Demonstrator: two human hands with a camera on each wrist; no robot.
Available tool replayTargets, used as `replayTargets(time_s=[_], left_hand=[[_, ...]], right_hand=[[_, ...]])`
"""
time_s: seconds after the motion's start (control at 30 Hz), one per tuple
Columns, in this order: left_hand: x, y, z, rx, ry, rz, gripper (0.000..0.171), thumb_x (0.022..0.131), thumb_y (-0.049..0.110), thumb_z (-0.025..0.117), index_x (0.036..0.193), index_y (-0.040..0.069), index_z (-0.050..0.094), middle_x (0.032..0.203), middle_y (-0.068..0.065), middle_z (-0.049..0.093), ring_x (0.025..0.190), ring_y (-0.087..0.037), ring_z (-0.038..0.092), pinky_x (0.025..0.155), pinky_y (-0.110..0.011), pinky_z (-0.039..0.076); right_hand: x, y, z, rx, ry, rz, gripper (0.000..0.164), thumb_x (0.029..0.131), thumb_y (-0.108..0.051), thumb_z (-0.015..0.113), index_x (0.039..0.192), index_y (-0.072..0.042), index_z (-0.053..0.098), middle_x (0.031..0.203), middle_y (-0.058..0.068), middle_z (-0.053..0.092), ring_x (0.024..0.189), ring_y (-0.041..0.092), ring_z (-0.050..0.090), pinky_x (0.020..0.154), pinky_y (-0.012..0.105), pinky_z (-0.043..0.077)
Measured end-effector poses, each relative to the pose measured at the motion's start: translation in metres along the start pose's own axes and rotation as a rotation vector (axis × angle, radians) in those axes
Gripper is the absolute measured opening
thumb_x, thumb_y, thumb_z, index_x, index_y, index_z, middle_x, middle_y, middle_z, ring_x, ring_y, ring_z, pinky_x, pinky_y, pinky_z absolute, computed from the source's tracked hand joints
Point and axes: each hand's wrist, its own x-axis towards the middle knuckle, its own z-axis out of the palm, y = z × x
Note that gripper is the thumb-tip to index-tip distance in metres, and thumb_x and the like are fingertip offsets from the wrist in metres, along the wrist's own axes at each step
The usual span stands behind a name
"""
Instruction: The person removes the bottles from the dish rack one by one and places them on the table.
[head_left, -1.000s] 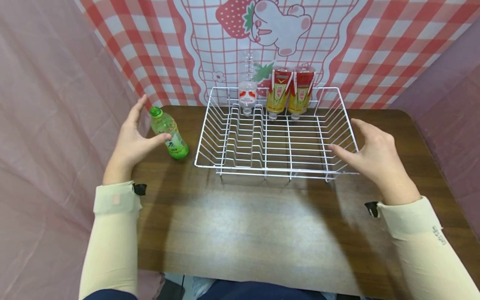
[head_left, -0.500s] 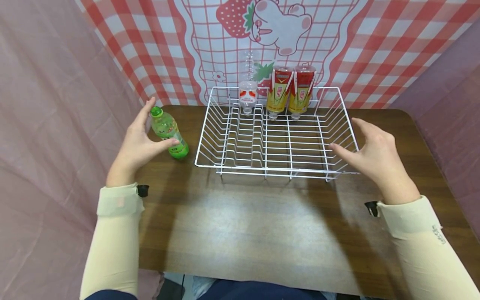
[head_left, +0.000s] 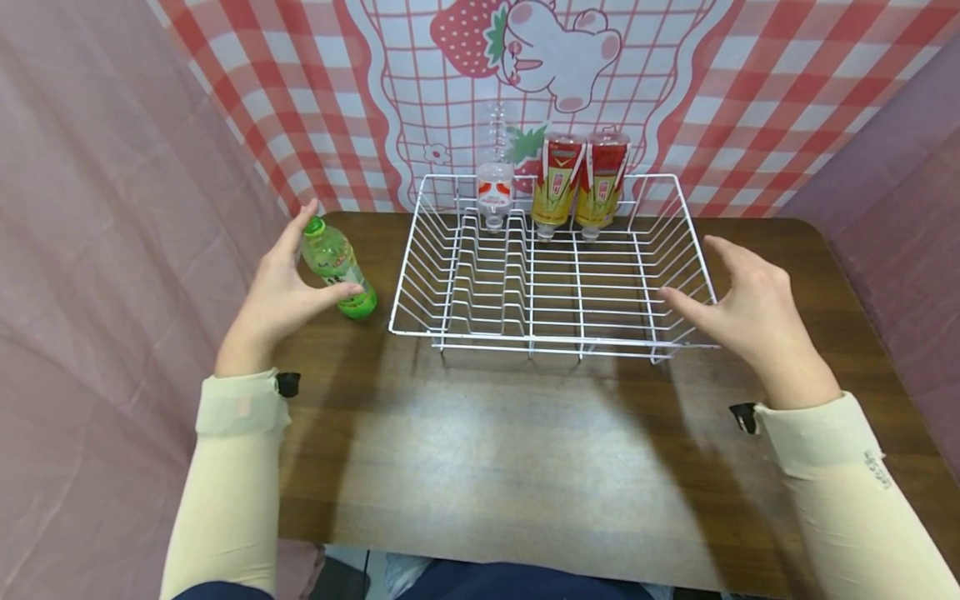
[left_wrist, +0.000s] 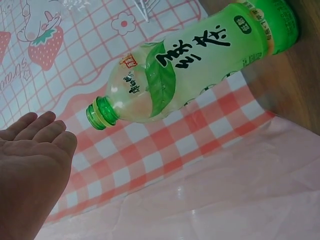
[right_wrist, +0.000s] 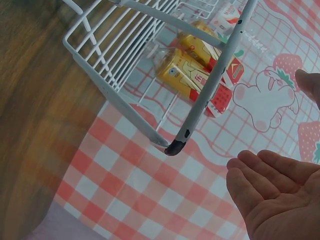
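A green tea bottle [head_left: 327,252] with a green top stands on the table, left of a white wire dish rack [head_left: 555,339]. My left hand [head_left: 279,287] is beside the bottle, fingers extended behind it and thumb across its front in the head view. In the left wrist view a gap shows between the fingertips and the bottle's top [left_wrist: 102,113]. My right hand [head_left: 753,312] is spread at the rack's right end, its thumb overlapping the rim. The right wrist view shows those fingers [right_wrist: 265,175] straight and apart from the rack's corner, holding nothing.
Along the rack's back side, a clear bottle [head_left: 495,187] and two red-and-yellow bottles [head_left: 557,185] lean upside down. A checked strawberry-print sheet [head_left: 757,92] hangs behind the wooden table [head_left: 480,450]. Pink curtains [head_left: 97,250] close off both sides.
My left hand has moved slightly right, closer around the green tea bottle, with its thumb now further across it. The right hand, the rack and the bottles have stayed in place.
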Motion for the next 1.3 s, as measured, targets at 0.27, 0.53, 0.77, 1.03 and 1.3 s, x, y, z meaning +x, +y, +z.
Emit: replayTargets(time_s=[0.27, 0.53, 0.77, 1.03, 1.3], left_hand=[[-0.003, 0.001, 0.004, -0.011, -0.017, 0.000, 0.113, 0.075, 0.022, 0.094, 0.163, 0.030, 0.024, 0.159, -0.011, 0.037, 0.141, -0.034, 0.037, 0.114, -0.057, 0.029], [-0.004, -0.001, 0.012, -0.031, -0.037, 0.013, 0.112, 0.074, 0.022, 0.094, 0.162, 0.031, 0.026, 0.160, -0.008, 0.035, 0.140, -0.033, 0.037, 0.114, -0.058, 0.030], [-0.005, -0.007, 0.020, -0.020, -0.069, 0.027, 0.111, 0.075, 0.024, 0.094, 0.163, 0.026, 0.025, 0.164, -0.006, 0.027, 0.148, -0.024, 0.025, 0.118, -0.053, 0.024], [-0.005, -0.010, 0.028, -0.002, -0.091, 0.026, 0.113, 0.074, 0.027, 0.094, 0.163, 0.024, 0.025, 0.163, -0.006, 0.029, 0.144, -0.034, 0.032, 0.114, -0.058, 0.030], [-0.006, -0.012, 0.037, 0.004, -0.147, -0.002, 0.114, 0.076, 0.029, 0.093, 0.164, 0.023, 0.020, 0.165, -0.006, 0.024, 0.148, -0.030, 0.026, 0.115, -0.058, 0.028]], right_hand=[[0.000, 0.001, 0.000, 0.001, 0.001, 0.006, 0.085, 0.074, -0.032, 0.089, 0.139, 0.009, 0.054, 0.131, 0.032, 0.059, 0.117, 0.052, 0.055, 0.097, 0.069, 0.039], [-0.001, 0.002, 0.000, 0.000, 0.000, 0.010, 0.085, 0.074, -0.032, 0.089, 0.139, 0.009, 0.054, 0.131, 0.032, 0.059, 0.117, 0.052, 0.055, 0.097, 0.069, 0.039], [-0.001, 0.004, 0.001, 0.008, 0.003, 0.019, 0.085, 0.074, -0.032, 0.089, 0.139, 0.010, 0.053, 0.132, 0.032, 0.058, 0.119, 0.052, 0.054, 0.097, 0.069, 0.039], [-0.001, 0.005, 0.002, 0.010, 0.017, 0.022, 0.084, 0.073, -0.032, 0.089, 0.138, 0.010, 0.055, 0.131, 0.032, 0.059, 0.118, 0.052, 0.054, 0.097, 0.069, 0.039], [-0.003, 0.008, 0.003, 0.015, 0.009, 0.044, 0.083, 0.075, -0.032, 0.088, 0.139, 0.009, 0.054, 0.132, 0.032, 0.058, 0.119, 0.052, 0.054, 0.099, 0.068, 0.038]])
